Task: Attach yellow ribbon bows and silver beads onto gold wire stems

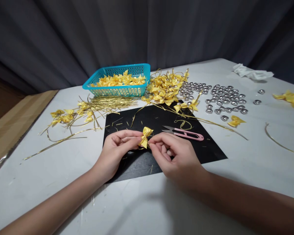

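Note:
A small yellow ribbon bow [145, 136] is held over the black mat [205, 150]. My left hand [117, 148] pinches it from the left, fingers closed on it. My right hand [173, 155] pinches the same bow from the right, close to a thin gold wire under it. Pink thread snips [186, 133] lie on the mat just beyond my right hand.
A teal basket [119, 78] full of yellow bows stands at the back. Gold wire strands [105, 103] and loose bows lie left of the mat; a pile of wired bows [165, 86] and several silver beads [222, 98] lie to the right. A white cloth [252, 72] is far right.

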Demonstrator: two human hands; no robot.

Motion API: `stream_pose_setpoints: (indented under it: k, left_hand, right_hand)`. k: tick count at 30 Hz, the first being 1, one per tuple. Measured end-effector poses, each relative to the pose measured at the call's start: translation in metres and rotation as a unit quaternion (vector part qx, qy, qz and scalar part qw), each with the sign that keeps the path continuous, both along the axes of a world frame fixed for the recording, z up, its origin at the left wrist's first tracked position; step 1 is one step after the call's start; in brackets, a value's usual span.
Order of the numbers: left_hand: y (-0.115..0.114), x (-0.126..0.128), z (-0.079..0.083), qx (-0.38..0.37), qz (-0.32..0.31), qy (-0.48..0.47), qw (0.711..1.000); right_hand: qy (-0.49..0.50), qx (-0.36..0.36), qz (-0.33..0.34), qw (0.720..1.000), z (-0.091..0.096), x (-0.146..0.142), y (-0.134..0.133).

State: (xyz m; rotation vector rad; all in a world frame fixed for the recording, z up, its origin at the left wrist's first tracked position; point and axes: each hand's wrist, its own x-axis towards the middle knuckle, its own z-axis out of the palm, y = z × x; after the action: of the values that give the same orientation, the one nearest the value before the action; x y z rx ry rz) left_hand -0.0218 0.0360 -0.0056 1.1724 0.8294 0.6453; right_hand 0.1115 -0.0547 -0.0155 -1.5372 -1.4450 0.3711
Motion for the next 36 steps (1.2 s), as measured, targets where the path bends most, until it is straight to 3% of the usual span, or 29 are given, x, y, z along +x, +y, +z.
stream_pose_setpoints:
  k: [17,36]
  left_hand:
    - [0.0043,-0.0024,0.0023,-0.036,-0.039,-0.036,0.998]
    - [0.0038,-0.0003,-0.0001,-0.077,-0.036,-0.059,0.995]
  right_hand:
    - [0.026,0.027,0.008,0.999,-0.0039,-0.0027,0.0002]
    - [-0.004,0.042,0.008,0.999,-0.0043,-0.0032,0.0004]
